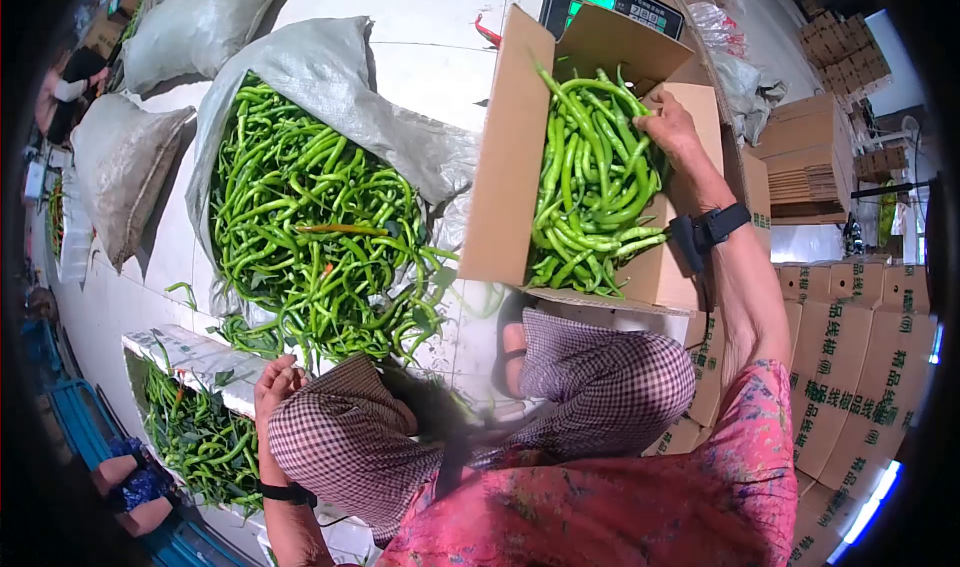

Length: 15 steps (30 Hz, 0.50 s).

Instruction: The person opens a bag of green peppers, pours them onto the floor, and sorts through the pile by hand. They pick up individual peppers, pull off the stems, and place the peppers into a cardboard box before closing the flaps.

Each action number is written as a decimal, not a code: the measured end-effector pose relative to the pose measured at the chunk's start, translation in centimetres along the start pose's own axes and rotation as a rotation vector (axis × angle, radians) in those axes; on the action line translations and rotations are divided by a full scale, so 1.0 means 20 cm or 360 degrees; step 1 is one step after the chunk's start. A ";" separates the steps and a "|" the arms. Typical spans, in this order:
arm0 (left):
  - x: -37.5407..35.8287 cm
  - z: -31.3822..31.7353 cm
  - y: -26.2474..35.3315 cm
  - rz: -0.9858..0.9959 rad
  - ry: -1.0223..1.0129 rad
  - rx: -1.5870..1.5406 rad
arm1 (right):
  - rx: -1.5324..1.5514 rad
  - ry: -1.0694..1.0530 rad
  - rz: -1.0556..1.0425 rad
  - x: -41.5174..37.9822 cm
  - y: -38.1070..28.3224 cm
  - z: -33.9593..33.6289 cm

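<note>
My right hand [672, 127] is at the upper right of the pile of long green chili peppers [600, 157] inside an open cardboard box [500, 167]. Its fingers are bent and closed at the end of a pepper along the box's right side. Beside my knee, my left hand [278, 385] is raised with fingertips pressed together; what they hold, if anything, is too small to make out. Just beyond it, a large heap of green chili peppers [310, 207] spills from an open grey woven sack [345, 52].
Left of my knee stands a white foam box [190, 367] with peppers and leaves. Full sacks [205, 27] lie at the upper left. A scale [610, 2] with a lit display sits behind the cardboard box. Printed cartons [850, 367] are stacked at right.
</note>
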<state>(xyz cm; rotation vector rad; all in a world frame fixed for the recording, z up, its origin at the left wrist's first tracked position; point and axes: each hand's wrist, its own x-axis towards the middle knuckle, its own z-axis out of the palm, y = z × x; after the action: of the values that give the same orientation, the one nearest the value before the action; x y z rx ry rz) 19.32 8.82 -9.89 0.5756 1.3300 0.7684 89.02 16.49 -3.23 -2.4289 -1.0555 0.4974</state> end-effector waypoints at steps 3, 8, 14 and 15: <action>-0.03 0.06 0.03 -0.0101 0.0086 0.0045 | -0.0049 -0.0023 -0.0162 -0.02 -0.01 0.02; 0.00 0.13 0.03 -0.0205 0.0264 0.0075 | -0.0400 0.0290 -0.0456 0.09 -0.04 0.12; 0.01 -0.02 -0.11 -0.0257 0.0211 0.0159 | -0.0007 0.0179 -0.0873 -0.10 -0.23 0.06; 0.02 0.02 -0.11 -0.0333 0.0218 0.0125 | 0.0066 0.0015 -0.0737 -0.16 -0.28 0.04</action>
<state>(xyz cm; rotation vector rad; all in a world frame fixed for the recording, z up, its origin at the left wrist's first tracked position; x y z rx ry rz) 20.18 7.65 -11.73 0.4429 1.5254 0.5943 83.23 17.63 -0.38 -2.0515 -1.5275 0.3441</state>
